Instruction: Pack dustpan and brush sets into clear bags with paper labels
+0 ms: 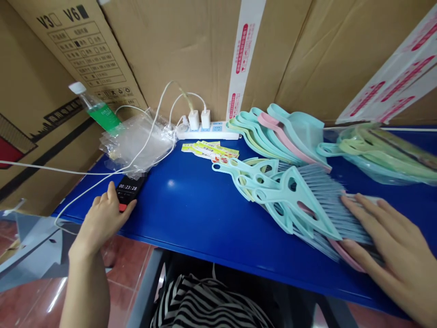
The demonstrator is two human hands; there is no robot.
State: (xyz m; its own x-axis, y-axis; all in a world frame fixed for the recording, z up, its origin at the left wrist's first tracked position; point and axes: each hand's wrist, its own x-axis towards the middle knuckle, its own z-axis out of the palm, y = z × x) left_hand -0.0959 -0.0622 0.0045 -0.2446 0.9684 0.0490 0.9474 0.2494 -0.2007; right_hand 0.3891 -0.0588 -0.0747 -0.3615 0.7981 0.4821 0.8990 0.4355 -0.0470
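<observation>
My left hand [102,214] is at a black phone [129,189] lying on the table's left side, its screen reading 00:23:28. The thumb and index finger straddle the phone's sides; the other fingers are curled. At the right, my right hand [392,246] rests with stretched fingers against the bristle ends of a pile of hand brushes [297,200]. These have light blue triangular heads with looped handles and blue-grey bristles; a pink edge shows beneath. What lies under my right palm is hidden. Behind the brushes stand nested dustpans [303,132], light blue, greenish and one pink.
Along the cardboard back wall sits a white power strip [208,133] with chargers. Yellow-green packets [211,150] lie before it. Clear plastic bags [139,136] and a green-labelled bottle [102,116] are at left, with white cables crossing. Bagged dustpans [385,155] lie at far right.
</observation>
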